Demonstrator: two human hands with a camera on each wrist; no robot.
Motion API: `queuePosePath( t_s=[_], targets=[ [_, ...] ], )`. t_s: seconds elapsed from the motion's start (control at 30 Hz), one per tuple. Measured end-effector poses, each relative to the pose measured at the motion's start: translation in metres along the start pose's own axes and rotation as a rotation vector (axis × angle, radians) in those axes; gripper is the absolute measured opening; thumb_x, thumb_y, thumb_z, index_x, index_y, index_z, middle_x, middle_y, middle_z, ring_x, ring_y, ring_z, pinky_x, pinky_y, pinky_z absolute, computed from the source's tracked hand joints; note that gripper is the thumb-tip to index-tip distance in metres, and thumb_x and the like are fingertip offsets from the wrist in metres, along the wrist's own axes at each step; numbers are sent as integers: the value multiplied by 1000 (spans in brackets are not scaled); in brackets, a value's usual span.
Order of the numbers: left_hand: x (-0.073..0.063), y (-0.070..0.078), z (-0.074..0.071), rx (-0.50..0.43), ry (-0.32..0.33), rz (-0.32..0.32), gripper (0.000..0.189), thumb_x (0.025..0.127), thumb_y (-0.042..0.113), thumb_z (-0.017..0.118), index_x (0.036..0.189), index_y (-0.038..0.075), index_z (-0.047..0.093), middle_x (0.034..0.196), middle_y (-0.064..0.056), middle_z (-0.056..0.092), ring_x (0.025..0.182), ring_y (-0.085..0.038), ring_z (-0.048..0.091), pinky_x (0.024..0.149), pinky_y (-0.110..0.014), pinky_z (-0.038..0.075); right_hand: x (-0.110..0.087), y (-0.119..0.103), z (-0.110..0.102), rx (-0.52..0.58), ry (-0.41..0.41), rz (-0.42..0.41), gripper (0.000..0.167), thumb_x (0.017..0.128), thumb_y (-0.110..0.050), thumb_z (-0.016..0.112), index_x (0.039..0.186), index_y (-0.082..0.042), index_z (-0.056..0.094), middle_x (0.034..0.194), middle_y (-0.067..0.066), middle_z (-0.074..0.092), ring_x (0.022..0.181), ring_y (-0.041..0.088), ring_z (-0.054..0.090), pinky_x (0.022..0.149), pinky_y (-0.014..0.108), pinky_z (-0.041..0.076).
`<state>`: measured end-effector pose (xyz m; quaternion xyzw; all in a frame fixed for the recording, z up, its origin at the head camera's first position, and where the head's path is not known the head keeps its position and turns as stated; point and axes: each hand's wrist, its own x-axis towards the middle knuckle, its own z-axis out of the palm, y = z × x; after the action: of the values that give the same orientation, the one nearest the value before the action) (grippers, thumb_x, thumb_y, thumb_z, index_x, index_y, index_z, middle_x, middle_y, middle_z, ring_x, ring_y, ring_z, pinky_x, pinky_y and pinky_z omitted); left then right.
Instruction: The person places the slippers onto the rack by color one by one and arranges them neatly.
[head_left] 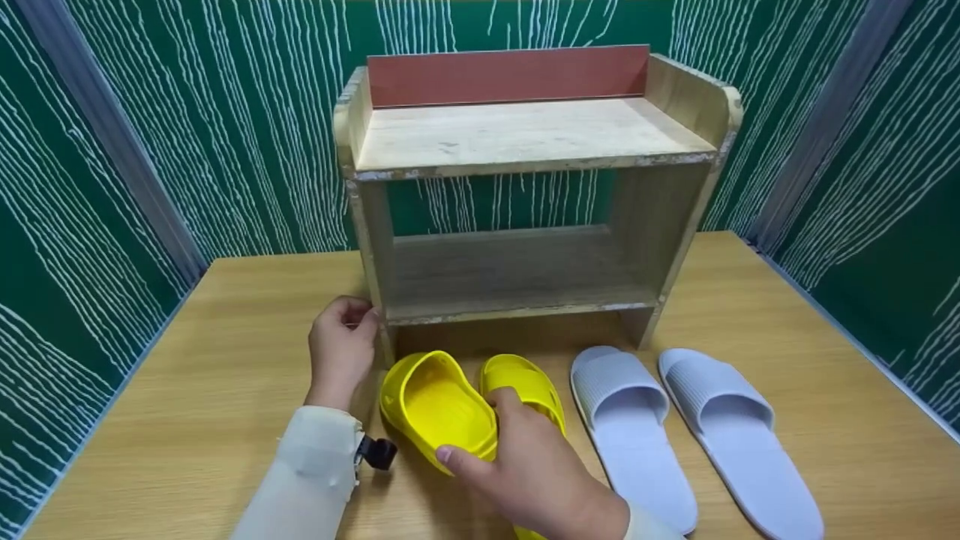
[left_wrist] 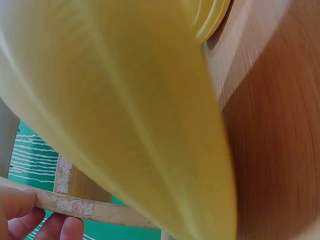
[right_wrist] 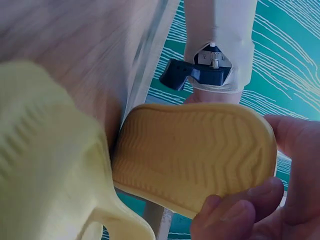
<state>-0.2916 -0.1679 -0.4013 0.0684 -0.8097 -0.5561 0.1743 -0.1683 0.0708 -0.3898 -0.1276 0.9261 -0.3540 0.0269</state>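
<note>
My right hand [head_left: 544, 469] grips a yellow clog [head_left: 450, 409] by its heel part, thumb on one side and fingers on the other. In the right wrist view the ridged sole [right_wrist: 190, 150] of this clog faces the camera, tilted. A second yellow clog [head_left: 521, 376] lies just right of it, partly covered by the right hand. My left hand [head_left: 341, 352] pinches the front edge of the left side panel of a small wooden shelf [head_left: 536, 135], low down. Yellow clog surface fills much of the left wrist view, with the pinching fingers [left_wrist: 22, 200] at lower left.
Two pale lavender slippers [head_left: 645, 450] stand side by side on the wooden table [head_left: 202, 390], right of the clogs. The shelf has a red back board [head_left: 510, 77] on top and a lower board [head_left: 517, 274]. Green walls with white streaks enclose the table.
</note>
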Motion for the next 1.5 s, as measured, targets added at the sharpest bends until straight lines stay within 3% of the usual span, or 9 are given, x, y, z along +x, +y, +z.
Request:
queuePosePath(
  t_s=[0.27, 0.43, 0.7, 0.93, 1.13, 1.3, 1.5],
  targets=[
    [0, 1, 0, -4, -8, -10, 17, 106, 18, 64, 115, 5, 69, 110, -13, 68, 100, -26, 62, 86, -31, 57, -1, -1, 3, 105, 36, 19, 102, 77, -65, 86, 146, 0, 48, 121, 9, 66, 106, 22, 61, 95, 47, 53],
    [0, 1, 0, 0, -2, -8, 16, 105, 17, 64, 114, 5, 69, 108, -13, 68, 99, -26, 62, 84, -32, 57, -1, -1, 5, 124, 59, 19, 103, 73, -59, 92, 146, 0, 48, 129, 14, 63, 114, 26, 60, 102, 52, 51],
    [1, 0, 0, 2, 2, -8, 16, 106, 18, 64, 113, 5, 69, 109, -12, 68, 99, -25, 62, 84, -31, 56, 2, 0, 6, 173, 107, -7, 90, 75, -48, 92, 142, -5, 50, 118, 6, 68, 100, 18, 61, 93, 43, 54],
    [1, -1, 0, 13, 12, -9, 16, 105, 18, 65, 115, 6, 70, 111, -13, 67, 101, -26, 61, 86, -31, 55, 0, -2, 5, 309, 200, -29, 78, 76, -30, 92, 139, -5, 54, 114, 4, 69, 95, 15, 63, 88, 35, 56],
    [0, -2, 1, 8, 5, -19, 16, 106, 18, 64, 116, 5, 69, 112, -13, 67, 102, -27, 61, 88, -35, 56, -2, -4, -1, 438, 192, -3, 80, 78, -30, 93, 142, -4, 52, 122, 10, 67, 99, 18, 67, 88, 32, 59],
    [0, -1, 2, 4, 6, -20, 17, 106, 18, 65, 116, 6, 69, 112, -13, 66, 102, -27, 61, 88, -35, 57, -4, -5, -7, 554, 181, -29, 79, 80, -23, 91, 144, -2, 49, 123, 14, 65, 98, 21, 70, 85, 29, 61],
    [1, -2, 2, 16, 13, -6, 16, 105, 18, 65, 114, 5, 70, 110, -13, 67, 100, -27, 61, 87, -34, 56, -7, -8, -15, 611, 151, -19, 81, 81, -24, 90, 147, -6, 46, 125, 15, 65, 99, 22, 71, 84, 30, 62]
  ],
)
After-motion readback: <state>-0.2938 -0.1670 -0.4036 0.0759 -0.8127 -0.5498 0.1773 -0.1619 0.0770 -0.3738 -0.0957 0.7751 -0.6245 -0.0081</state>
